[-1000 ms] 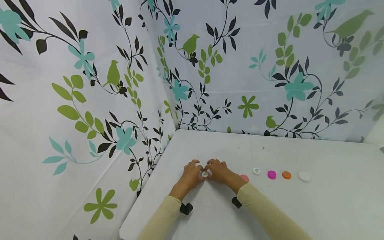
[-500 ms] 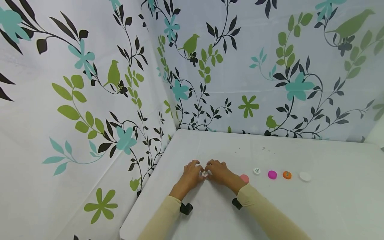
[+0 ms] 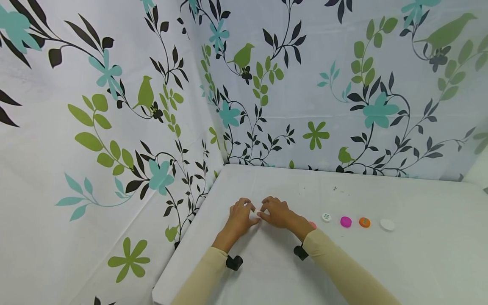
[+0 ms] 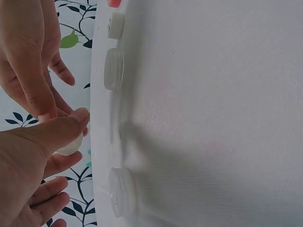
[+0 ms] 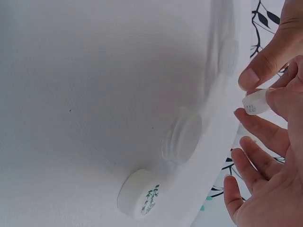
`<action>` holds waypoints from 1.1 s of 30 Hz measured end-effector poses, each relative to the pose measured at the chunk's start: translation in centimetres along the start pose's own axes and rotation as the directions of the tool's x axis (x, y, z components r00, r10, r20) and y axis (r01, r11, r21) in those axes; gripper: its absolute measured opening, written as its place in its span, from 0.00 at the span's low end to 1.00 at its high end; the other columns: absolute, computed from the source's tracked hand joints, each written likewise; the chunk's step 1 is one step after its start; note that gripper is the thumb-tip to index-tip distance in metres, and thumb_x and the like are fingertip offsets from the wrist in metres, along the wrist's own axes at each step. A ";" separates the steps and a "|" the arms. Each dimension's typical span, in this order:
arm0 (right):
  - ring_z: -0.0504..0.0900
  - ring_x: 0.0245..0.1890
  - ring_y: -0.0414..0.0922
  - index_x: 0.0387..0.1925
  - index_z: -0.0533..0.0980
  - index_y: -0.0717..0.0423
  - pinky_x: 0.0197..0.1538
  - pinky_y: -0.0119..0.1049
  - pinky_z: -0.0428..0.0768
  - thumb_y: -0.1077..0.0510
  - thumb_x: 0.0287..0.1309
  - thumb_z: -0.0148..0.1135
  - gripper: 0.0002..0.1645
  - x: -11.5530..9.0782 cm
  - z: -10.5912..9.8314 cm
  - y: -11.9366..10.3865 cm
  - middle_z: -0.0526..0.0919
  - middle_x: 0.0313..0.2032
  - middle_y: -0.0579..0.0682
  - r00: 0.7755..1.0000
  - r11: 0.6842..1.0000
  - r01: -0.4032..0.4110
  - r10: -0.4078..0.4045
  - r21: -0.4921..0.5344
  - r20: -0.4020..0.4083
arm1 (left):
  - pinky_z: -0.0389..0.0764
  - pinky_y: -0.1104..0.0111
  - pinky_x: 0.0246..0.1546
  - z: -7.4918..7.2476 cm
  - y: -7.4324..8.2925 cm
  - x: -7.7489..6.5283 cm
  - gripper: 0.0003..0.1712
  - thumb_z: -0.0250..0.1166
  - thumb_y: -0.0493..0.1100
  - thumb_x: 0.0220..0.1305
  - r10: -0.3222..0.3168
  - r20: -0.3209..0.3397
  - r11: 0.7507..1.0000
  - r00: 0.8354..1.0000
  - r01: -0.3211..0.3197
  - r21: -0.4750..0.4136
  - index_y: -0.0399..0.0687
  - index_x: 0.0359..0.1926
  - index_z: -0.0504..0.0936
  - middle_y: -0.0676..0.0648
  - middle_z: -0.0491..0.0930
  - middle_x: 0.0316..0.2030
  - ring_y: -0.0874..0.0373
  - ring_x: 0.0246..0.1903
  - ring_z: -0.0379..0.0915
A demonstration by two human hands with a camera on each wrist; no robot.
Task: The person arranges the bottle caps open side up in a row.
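A small white cap (image 5: 255, 102) with faint grey print on its side is held above the white table (image 3: 419, 258). My left hand (image 3: 238, 219) and right hand (image 3: 280, 215) meet at it, each pinching it between thumb and fingers. The cap (image 4: 70, 147) is partly covered by the left thumb in the left wrist view. The other fingers of the right hand (image 5: 270, 184) are spread loosely. Below the hands, clear round lids (image 4: 114, 70) rest on the table. A white cap with green print (image 5: 139, 195) stands beside a clear lid (image 5: 182, 137) in the right wrist view.
A pink cap (image 3: 313, 225) is partly hidden behind the right wrist. To its right lie a white printed cap (image 3: 325, 217), a magenta cap (image 3: 345, 222), an orange cap (image 3: 364, 222) and a white disc (image 3: 387, 224). A patterned curtain (image 3: 282, 84) hangs behind the table.
Both hands have risen slightly and moved away from me, lifting the small white cap off its spot. The thumbs have shifted around it. The row of caps at right has not moved.
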State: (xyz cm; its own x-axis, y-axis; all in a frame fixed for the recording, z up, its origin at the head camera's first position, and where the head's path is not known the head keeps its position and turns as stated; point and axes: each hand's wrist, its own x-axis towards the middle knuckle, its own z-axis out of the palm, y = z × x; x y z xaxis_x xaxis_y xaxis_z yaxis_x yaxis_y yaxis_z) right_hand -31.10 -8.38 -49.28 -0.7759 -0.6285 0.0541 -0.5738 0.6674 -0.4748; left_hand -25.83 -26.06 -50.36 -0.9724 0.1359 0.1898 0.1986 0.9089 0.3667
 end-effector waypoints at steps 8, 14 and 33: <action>0.75 0.67 0.58 0.43 0.90 0.55 0.63 0.68 0.72 0.47 0.75 0.62 0.18 -0.1 0.5 -0.2 0.80 0.65 0.57 1.000 0.999 -0.018 0.017 0.037 0.019 | 0.67 0.46 0.64 0.6 0.0 -0.2 0.17 0.75 0.52 0.67 0.016 -0.033 1.000 0.999 -0.016 0.014 0.46 0.45 0.82 0.39 0.74 0.61 0.40 0.61 0.73; 0.75 0.67 0.58 0.50 0.88 0.54 0.63 0.68 0.72 0.47 0.75 0.63 0.17 -0.2 0.6 -0.1 0.79 0.64 0.57 1.000 0.999 -0.011 0.010 0.034 0.017 | 0.64 0.46 0.66 0.7 -0.3 -0.3 0.16 0.76 0.49 0.67 0.015 -0.010 1.000 1.000 -0.015 0.000 0.46 0.45 0.81 0.39 0.72 0.62 0.40 0.63 0.71; 0.77 0.65 0.60 0.56 0.87 0.52 0.61 0.66 0.74 0.56 0.69 0.71 0.16 -0.7 1.7 0.7 0.79 0.65 0.58 0.999 0.996 0.050 -0.050 -0.078 0.007 | 0.63 0.46 0.67 1.5 -0.3 -0.4 0.15 0.73 0.49 0.70 0.024 0.058 1.000 0.998 -0.024 0.007 0.44 0.48 0.85 0.40 0.72 0.64 0.41 0.64 0.70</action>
State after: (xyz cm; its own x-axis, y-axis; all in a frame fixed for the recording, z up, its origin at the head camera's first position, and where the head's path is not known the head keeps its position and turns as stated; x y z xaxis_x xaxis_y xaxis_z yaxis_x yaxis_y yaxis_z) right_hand -30.49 -8.14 -51.12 -0.7444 -0.6639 0.0714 -0.6308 0.6642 -0.4011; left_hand -25.68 -25.79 -51.90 -0.9729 0.1804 0.1450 0.2213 0.9081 0.3554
